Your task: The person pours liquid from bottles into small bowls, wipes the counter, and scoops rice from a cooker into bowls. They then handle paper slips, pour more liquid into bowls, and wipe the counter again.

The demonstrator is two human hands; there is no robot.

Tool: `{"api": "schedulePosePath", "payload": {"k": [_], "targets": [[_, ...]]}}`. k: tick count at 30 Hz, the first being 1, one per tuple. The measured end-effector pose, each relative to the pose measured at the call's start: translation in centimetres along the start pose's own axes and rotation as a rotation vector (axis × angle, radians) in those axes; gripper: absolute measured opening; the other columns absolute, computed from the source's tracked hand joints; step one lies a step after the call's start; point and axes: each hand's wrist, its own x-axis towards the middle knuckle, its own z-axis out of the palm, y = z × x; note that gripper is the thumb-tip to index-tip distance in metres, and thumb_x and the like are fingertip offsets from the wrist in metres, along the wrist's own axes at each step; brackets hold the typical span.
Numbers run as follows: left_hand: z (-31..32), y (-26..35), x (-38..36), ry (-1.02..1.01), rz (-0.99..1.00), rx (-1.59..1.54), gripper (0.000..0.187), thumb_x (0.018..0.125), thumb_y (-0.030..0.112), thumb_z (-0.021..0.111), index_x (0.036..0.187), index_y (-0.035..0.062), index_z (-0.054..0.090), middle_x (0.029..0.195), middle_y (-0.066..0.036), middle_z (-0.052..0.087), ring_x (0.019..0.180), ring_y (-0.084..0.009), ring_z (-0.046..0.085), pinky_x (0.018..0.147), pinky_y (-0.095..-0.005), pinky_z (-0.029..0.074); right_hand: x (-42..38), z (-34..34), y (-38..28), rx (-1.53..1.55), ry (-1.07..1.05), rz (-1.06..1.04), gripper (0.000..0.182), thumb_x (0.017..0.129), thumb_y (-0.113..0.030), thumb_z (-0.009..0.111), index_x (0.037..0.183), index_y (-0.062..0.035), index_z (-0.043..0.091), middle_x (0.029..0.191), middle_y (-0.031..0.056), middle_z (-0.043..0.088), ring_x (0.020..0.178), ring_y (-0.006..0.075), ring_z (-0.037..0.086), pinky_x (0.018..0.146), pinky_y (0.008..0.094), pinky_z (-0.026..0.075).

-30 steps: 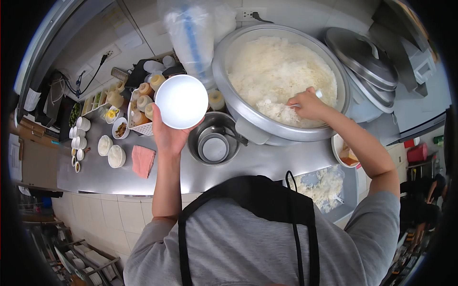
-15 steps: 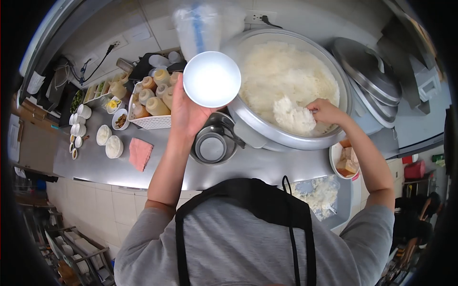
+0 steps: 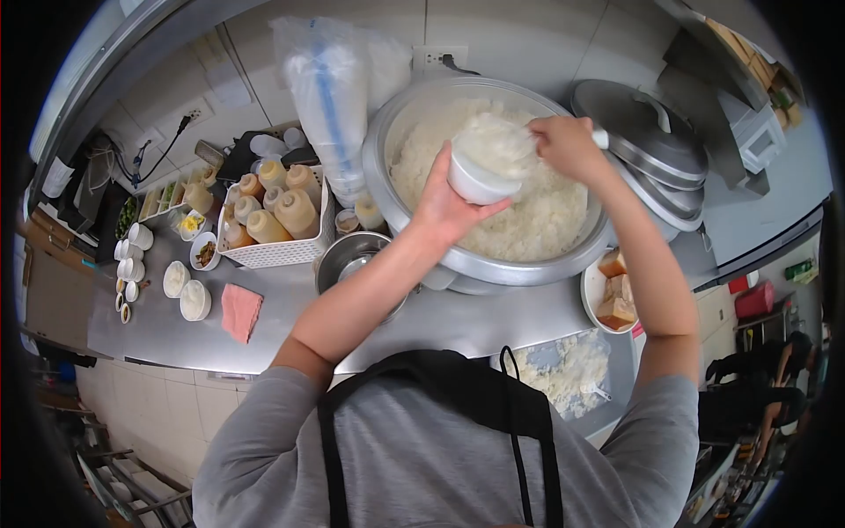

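Observation:
My left hand (image 3: 444, 207) grips a small white bowl (image 3: 484, 187), tilted over the big rice pot (image 3: 563, 268). A blurred heap of white rice (image 3: 497, 145) sits at the bowl's mouth. My right hand (image 3: 568, 145) is closed on a rice scoop, its pale handle end (image 3: 601, 138) sticking out behind the fist. Rice hides the scoop's blade, so its shape cannot be made out. Below both hands, cooked rice (image 3: 528, 233) fills much of the pot.
Left of the pot stand a metal pot (image 3: 330, 268), a white basket (image 3: 273, 255) of sauce bottles, a pink cloth (image 3: 240, 312) and two rice bowls (image 3: 194, 301). Metal lids (image 3: 638, 123) lean at right. A bowl of bread-like chunks (image 3: 616, 310) sits nearer me. Co-workers (image 3: 761, 387) are at far right.
My left hand has carried the bowl right, over the pot, and tipped it. My right hand has lifted the scooped rice up from the pot to the bowl.

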Motion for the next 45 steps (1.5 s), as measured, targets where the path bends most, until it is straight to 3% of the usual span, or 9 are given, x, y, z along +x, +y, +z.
{"api": "schedulePosePath", "payload": {"k": [1,4,7,12,15,17,26,38,45], "targets": [[0.3,-0.4,0.1,-0.026,-0.040,-0.249,0.065,0.085,0.055,0.046,0.134,0.0149,0.029,0.137,-0.011,0.032,0.125,-0.0302,0.032,0.100,-0.0535,0.031,-0.3,0.7,-1.0,-0.195,0.219,-0.139,0.008,0.066,-0.006,0.055,0.072,-0.0074,0.060,0.071,0.0063,0.062,0.076,0.0229,0.059,0.073,0.0396,0.036],[0.3,-0.1,0.6,-0.010,0.005,-0.328,0.063,0.087,0.055,0.040,0.134,0.0144,0.030,0.137,-0.011,0.032,0.124,-0.0310,0.033,0.100,-0.0535,0.031,-0.4,0.6,-2.9,-0.437,0.480,-0.334,0.011,0.066,-0.006,0.056,0.075,-0.0096,0.060,0.073,0.0058,0.061,0.077,0.0212,0.058,0.076,0.0404,0.035],[0.3,1.0,0.6,-0.004,0.088,-0.269,0.062,0.087,0.054,0.037,0.133,0.0137,0.031,0.136,-0.010,0.033,0.124,-0.0313,0.034,0.101,-0.0535,0.031,-0.4,-1.6,-4.0,-0.500,0.483,-0.212,0.022,0.068,0.000,0.053,0.085,-0.0098,0.062,0.076,0.0033,0.061,0.084,0.0201,0.056,0.078,0.0411,0.034],[-2.3,3.3,1.1,-0.005,0.054,-0.262,0.062,0.087,0.054,0.039,0.133,0.0135,0.031,0.136,-0.011,0.033,0.124,-0.0325,0.034,0.100,-0.0549,0.030,0.1,0.4,-4.3,-0.407,0.479,-0.374,0.015,0.069,-0.004,0.055,0.081,-0.0097,0.062,0.076,0.0024,0.061,0.078,0.0211,0.056,0.075,0.0408,0.034],[-1.3,4.8,-0.7,0.078,0.106,-0.155,0.061,0.088,0.052,0.039,0.133,0.0122,0.032,0.136,-0.013,0.034,0.125,-0.0329,0.033,0.101,-0.0552,0.029,1.5,1.4,-0.8,-0.321,0.484,-0.158,0.013,0.069,-0.004,0.055,0.077,-0.0111,0.063,0.075,0.0028,0.062,0.078,0.0208,0.056,0.077,0.0398,0.033],[-0.9,5.6,-1.5,0.140,0.130,-0.128,0.060,0.089,0.051,0.038,0.133,0.0111,0.033,0.137,-0.013,0.034,0.127,-0.0326,0.031,0.103,-0.0550,0.027,1.6,5.7,0.8,-0.538,0.143,-0.066,0.012,0.069,-0.005,0.056,0.075,-0.0122,0.063,0.073,0.0029,0.062,0.080,0.0194,0.057,0.078,0.0387,0.032],[-1.4,7.2,-2.4,0.068,0.125,-0.119,0.059,0.089,0.047,0.042,0.133,0.0083,0.032,0.137,-0.015,0.034,0.125,-0.0351,0.034,0.102,-0.0560,0.030,-0.4,11.6,-2.6,-0.583,-0.265,-0.303,0.009,0.072,-0.018,0.061,0.071,-0.0113,0.066,0.072,0.0052,0.063,0.078,0.0184,0.057,0.078,0.0359,0.030],[-1.6,7.3,-1.6,-0.019,0.120,-0.127,0.060,0.088,0.046,0.042,0.133,0.0070,0.031,0.137,-0.017,0.033,0.125,-0.0363,0.034,0.101,-0.0575,0.031,-4.2,9.7,-2.9,0.022,-0.367,-0.153,0.013,0.076,-0.021,0.062,0.084,-0.0128,0.068,0.072,0.0082,0.063,0.076,0.0209,0.057,0.081,0.0361,0.026],[-1.6,7.5,-1.5,-0.069,0.116,-0.156,0.060,0.088,0.044,0.042,0.133,0.0071,0.030,0.138,-0.016,0.031,0.127,-0.0362,0.032,0.102,-0.0578,0.029,-5.1,8.9,-1.3,0.168,-0.377,-0.124,0.020,0.074,-0.021,0.062,0.091,-0.0109,0.069,0.077,0.0105,0.065,0.076,0.0227,0.057,0.084,0.0333,0.026]]}}
